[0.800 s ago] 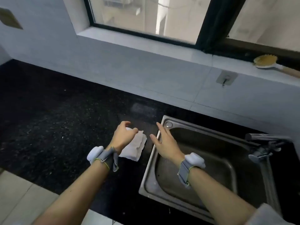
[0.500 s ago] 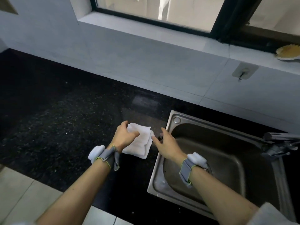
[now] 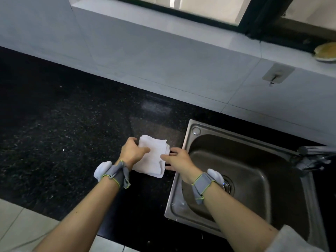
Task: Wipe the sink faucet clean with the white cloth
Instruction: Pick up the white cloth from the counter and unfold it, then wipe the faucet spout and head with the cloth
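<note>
A folded white cloth [image 3: 154, 157] is held just above the black counter [image 3: 63, 135], left of the steel sink [image 3: 187, 180]. My left hand [image 3: 131, 151] grips the cloth's left edge between thumb and fingers. My right hand [image 3: 179, 158] pinches the cloth's right edge with its fingertips. The chrome faucet [image 3: 314, 157] stands at the sink's right side, far from both hands and partly cut off by the frame edge.
A white tiled wall rises behind the counter, with a stick-on hook [image 3: 277, 73] on it. A scrub brush [image 3: 326, 53] lies on the window ledge at the far right. The sink's drain [image 3: 227, 184] shows beside my right wrist.
My right hand has moved left from over the sink rim and taken hold of the cloth's right edge. The cloth has been lifted and spread flatter. The view has tilted down.
</note>
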Available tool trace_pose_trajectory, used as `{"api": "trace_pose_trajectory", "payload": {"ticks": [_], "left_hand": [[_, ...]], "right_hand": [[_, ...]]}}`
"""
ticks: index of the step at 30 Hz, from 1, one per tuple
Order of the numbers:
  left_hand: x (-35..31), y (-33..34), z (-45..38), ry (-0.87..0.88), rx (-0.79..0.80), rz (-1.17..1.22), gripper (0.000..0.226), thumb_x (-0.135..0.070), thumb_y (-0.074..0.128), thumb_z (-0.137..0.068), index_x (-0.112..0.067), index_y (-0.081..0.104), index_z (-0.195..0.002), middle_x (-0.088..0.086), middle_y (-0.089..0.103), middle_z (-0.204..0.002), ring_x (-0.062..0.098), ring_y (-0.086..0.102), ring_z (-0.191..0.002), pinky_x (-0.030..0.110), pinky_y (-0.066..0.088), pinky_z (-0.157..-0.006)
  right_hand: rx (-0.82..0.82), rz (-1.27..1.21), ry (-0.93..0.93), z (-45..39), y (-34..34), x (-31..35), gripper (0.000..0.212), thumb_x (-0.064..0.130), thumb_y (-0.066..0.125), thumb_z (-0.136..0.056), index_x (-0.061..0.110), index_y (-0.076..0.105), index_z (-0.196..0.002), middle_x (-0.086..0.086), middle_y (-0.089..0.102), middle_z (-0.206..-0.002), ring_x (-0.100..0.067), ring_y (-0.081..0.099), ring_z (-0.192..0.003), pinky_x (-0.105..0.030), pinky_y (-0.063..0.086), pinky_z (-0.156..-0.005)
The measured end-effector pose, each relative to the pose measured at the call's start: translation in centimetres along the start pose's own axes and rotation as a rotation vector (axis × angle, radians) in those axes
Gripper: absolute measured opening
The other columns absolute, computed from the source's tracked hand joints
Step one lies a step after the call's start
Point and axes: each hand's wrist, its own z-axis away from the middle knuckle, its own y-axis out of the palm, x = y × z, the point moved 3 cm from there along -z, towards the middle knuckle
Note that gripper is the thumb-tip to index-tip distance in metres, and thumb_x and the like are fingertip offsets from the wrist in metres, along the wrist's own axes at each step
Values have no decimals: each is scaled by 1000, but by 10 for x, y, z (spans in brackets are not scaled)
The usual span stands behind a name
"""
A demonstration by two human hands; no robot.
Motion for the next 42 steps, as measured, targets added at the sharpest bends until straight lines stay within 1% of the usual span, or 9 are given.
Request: {"api": "trace_pose_trajectory", "payload": {"ticks": [4, 8, 12, 16, 23, 28, 33, 36, 42], "left_hand": [[-3, 3, 2, 14, 0, 82, 55, -21, 74, -78, -9, 55, -128, 11, 64, -124, 28, 60, -115, 36, 50, -95], [-16, 13, 11, 81, 51, 155, 25, -15, 63, -81, -18, 61, -106, 6, 69, -102, 25, 65, -100, 40, 56, -90], [-37, 21, 21, 152, 59, 257, 31, -18, 57, -84, -16, 64, -114, 4, 68, -108, 22, 64, -98, 40, 55, -89], [-63, 27, 33, 219, 96, 392, 32, -9, 52, -85, -19, 67, -112, -1, 68, -101, 12, 60, -84, 28, 50, -69], [-105, 42, 64, 313, 166, 443, 24, -3, 50, -82, -9, 63, -102, 2, 59, -84, 17, 51, -73, 28, 41, -59], [-137, 57, 86, 368, 191, 458, 11, -2, 51, -81, -3, 59, -87, 3, 52, -74, 15, 44, -65, 24, 36, -50], [-161, 77, 108, 421, 303, 459, 15, -1, 53, -72, -15, 53, -66, 1, 48, -64, 16, 40, -57, 19, 32, -41], [-173, 87, 121, 465, 380, 471, 19, 3, 49, -75, -14, 50, -68, 1, 56, -75, 15, 42, -60, 18, 35, -43], [-193, 109, 148, 569, 523, 472, 21, -1, 51, -82, -17, 52, -69, -3, 49, -63, 14, 42, -58, 24, 34, -48]], "right_hand": [[-34, -67, 32, 0, -4, 2, 62, 7, 71, -84, 2, 41, -138, -11, 61, -112, -24, 64, -90, -30, 54, -66], [-96, -131, 15, 1, -18, 8, 47, -1, 69, -82, 1, 52, -126, -13, 60, -99, -23, 58, -76, -26, 48, -56], [-113, -175, -2, 7, -40, 18, 36, -4, 64, -80, 7, 60, -113, -13, 62, -88, -20, 53, -63, -27, 44, -51], [-102, -228, -55, 21, -62, 34, 28, -4, 57, -80, 12, 68, -100, -12, 67, -88, -25, 58, -74, -27, 42, -56], [-147, -260, -105, 46, -105, 61, 17, 4, 54, -75, 9, 67, -85, -13, 62, -88, -27, 57, -82, -35, 42, -70], [-141, -185, -281, 68, -144, 76, 27, 23, 72, -82, 10, 65, -105, -11, 72, -105, -30, 69, -98, -46, 57, -87], [-229, -19, -393, 97, -176, 83, 33, 26, 80, -77, 8, 67, -101, -8, 74, -99, -26, 71, -92, -43, 59, -82], [-277, -33, -415, 111, -193, 83, 29, 28, 74, -83, 8, 67, -104, -6, 73, -100, -23, 70, -92, -39, 58, -82], [-268, -227, -410, 125, -228, 75, 27, 22, 70, -86, 5, 68, -107, -12, 73, -105, -28, 69, -94, -38, 57, -80]]}}
